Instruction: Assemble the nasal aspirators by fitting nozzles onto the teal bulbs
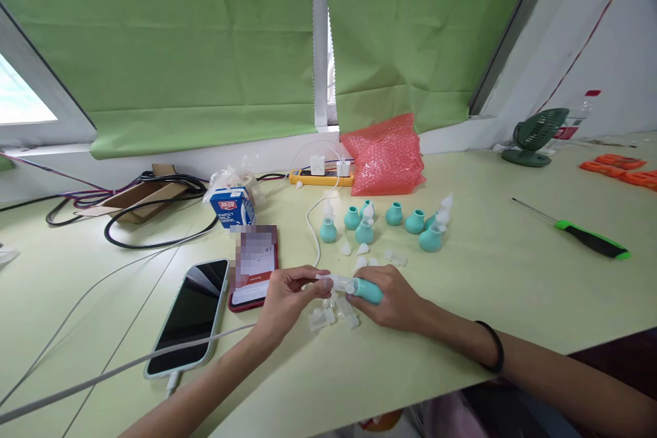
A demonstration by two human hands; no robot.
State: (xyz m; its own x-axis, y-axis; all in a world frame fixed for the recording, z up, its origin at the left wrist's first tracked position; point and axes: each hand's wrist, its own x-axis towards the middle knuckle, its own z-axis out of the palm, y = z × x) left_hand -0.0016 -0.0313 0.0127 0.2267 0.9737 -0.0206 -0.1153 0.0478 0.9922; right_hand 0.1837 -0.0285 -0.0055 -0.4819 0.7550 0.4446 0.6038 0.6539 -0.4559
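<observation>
Teal bulb [369, 291] with clear nozzle [335, 280] at lower centre of frame, just above the table [513, 287]. Right hand [394, 302] closed round the bulb; left hand [286, 298] pinches the nozzle with its fingertips. Loose clear parts [328, 318] just below the hands. More bulbs [394, 214] above centre. Phone [192, 315] lower left, screwdriver [585, 236] far right.

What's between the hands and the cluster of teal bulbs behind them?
Head view: a few small loose clear pieces lie on the table before the bulb cluster. The left hand and right hand together hold one teal bulb with clear tip.
</observation>
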